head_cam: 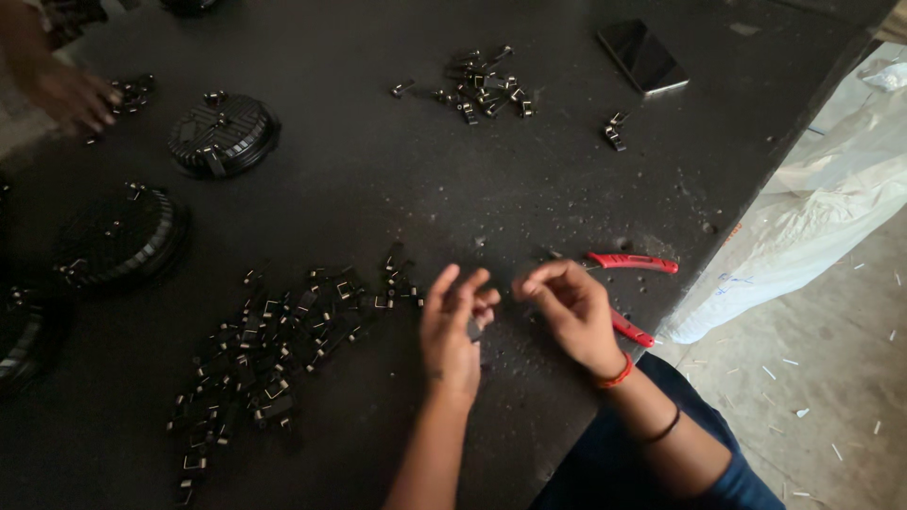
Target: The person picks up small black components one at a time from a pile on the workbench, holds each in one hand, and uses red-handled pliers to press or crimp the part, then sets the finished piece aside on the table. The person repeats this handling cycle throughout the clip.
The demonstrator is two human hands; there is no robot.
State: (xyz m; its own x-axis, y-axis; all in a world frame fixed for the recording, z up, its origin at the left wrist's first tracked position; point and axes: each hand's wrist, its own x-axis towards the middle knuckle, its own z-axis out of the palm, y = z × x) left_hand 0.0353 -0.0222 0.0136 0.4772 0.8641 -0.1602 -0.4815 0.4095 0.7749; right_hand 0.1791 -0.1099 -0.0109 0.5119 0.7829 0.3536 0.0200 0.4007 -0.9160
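My left hand (453, 326) hovers over the black table (378, 189), its fingers pinching a small dark part (474, 329). My right hand (567, 307) is close beside it on the right, fingers curled with the tips pinched together; what they hold is too small to see. A spread of several small black and metal clips (274, 349) lies just left of my left hand. Red-handled pliers (631, 263) lie on the table right behind my right hand.
Another pile of clips (482, 87) sits at the far middle, with a dark phone (642, 57) beyond it. Round black ribbed housings (223, 134) (118, 236) stand at the left. Another person's hand (71, 94) works at the far left. A white sack (831, 189) hangs off the table's right edge.
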